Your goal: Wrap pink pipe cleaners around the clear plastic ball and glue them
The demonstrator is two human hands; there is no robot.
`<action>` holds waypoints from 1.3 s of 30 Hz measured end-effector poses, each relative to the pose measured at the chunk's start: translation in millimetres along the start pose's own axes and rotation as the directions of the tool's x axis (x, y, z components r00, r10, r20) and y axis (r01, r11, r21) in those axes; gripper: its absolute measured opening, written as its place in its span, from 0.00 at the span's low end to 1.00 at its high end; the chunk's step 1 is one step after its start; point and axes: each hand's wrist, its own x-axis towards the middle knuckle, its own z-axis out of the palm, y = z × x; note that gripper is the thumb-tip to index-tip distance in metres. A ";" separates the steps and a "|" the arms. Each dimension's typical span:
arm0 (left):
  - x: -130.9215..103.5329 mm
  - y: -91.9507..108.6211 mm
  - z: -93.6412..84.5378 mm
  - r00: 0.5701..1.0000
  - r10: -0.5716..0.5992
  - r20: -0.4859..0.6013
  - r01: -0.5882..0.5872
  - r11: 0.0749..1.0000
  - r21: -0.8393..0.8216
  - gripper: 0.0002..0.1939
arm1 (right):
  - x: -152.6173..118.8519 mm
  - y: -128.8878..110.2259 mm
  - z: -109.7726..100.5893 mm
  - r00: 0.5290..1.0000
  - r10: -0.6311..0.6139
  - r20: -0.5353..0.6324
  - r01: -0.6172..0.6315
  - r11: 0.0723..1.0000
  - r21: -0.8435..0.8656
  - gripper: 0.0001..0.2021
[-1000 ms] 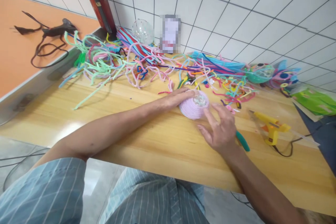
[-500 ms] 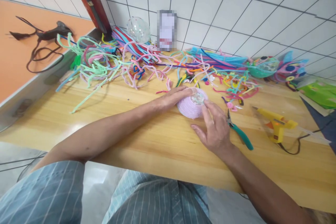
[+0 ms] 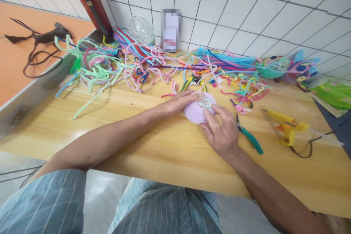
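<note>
"Where is the round purple thing held?"

"It is held between the left hand and the right hand, near the middle of the worktop. A clear patch can be seen on its top."

"How is each grip set?"

"The left grip is clamped on its side, with the thumb laid on top. The right grip is clamped on it too, with fingers put by the clear patch and the thumb at the edge."

"What else is seen?"

"Green pliers are laid just beside the right hand. Fuzzy sticks are heaped by the wall."
</note>
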 end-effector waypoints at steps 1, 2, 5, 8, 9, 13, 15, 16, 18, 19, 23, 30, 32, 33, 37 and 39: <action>0.4 -1.9 0.7 1.000 -0.003 0.004 0.003 1.000 -0.010 0.25 | 0.3 -0.5 -0.3 1.000 0.000 -0.011 0.000 1.000 -0.008 0.36; 0.8 -4.1 1.8 1.000 -0.004 0.006 0.005 1.000 -0.025 0.25 | 0.5 -1.2 -0.8 1.000 0.001 -0.014 -0.001 1.000 -0.014 0.35; 1.9 -10.2 6.3 1.000 -0.008 -0.016 0.006 0.997 -0.081 0.26 | -0.7 -3.4 -2.2 1.000 0.009 0.005 -0.009 1.000 -0.012 0.35; 2.2 -12.9 10.5 0.999 -0.011 -0.053 0.005 0.992 -0.123 0.26 | -2.8 -5.3 -2.6 1.000 0.015 0.023 -0.015 1.000 0.002 0.36; 2.2 -13.1 11.4 0.999 -0.011 -0.051 0.004 0.991 -0.134 0.26 | -3.3 -5.8 -2.4 1.000 0.019 0.022 -0.019 1.000 0.004 0.36; 2.0 -13.0 12.6 0.999 -0.002 -0.035 -0.004 0.987 -0.161 0.25 | -4.6 -7.6 -1.3 0.998 0.046 0.031 -0.046 0.999 0.002 0.37; 1.7 -13.4 12.6 0.999 0.002 -0.045 -0.009 0.988 -0.153 0.25 | -5.0 -8.3 -0.8 0.998 0.047 0.040 -0.047 0.999 0.002 0.37; 1.5 -13.8 12.7 0.999 0.003 -0.048 -0.010 0.989 -0.146 0.25 | -5.1 -8.7 -0.7 0.998 0.044 0.040 -0.044 0.999 0.004 0.37; 1.2 -14.5 13.1 0.999 0.004 -0.051 -0.011 0.990 -0.138 0.24 | -4.8 -9.4 -0.6 0.999 0.041 0.033 -0.041 0.999 0.014 0.37; 1.1 -14.8 13.3 0.999 0.005 -0.052 -0.013 0.990 -0.139 0.24 | -4.5 -9.8 -0.6 0.999 0.041 0.029 -0.042 0.999 0.021 0.37; 1.5 -14.8 14.0 0.999 0.012 -0.044 -0.019 0.987 -0.162 0.24 | -2.5 -10.7 -0.9 0.999 0.042 0.016 -0.043 0.998 0.046 0.38; 3.5 -19.0 13.0 0.998 0.028 -0.050 -0.036 0.985 -0.167 0.24 | -3.3 -9.0 0.0 0.999 0.036 0.011 -0.036 0.998 0.057 0.38; 4.0 -22.0 12.1 0.998 0.038 -0.041 -0.044 0.988 -0.151 0.24 | -4.5 -8.6 0.6 0.999 0.035 0.012 -0.036 0.998 0.056 0.38; 3.9 -22.8 11.8 0.998 0.042 -0.038 -0.047 0.989 -0.138 0.25 | -4.9 -8.4 0.9 0.999 0.035 0.010 -0.036 0.998 0.055 0.38; -0.8 -17.2 11.7 0.997 0.056 -0.062 -0.057 0.998 -0.020 0.26 | -6.1 -7.5 2.3 0.999 0.033 0.006 -0.033 0.998 0.059 0.38; -5.3 -10.2 11.8 0.993 0.069 -0.091 -0.061 0.994 0.093 0.27 | -7.0 -7.0 3.5 1.000 0.031 0.007 -0.031 0.998 0.054 0.38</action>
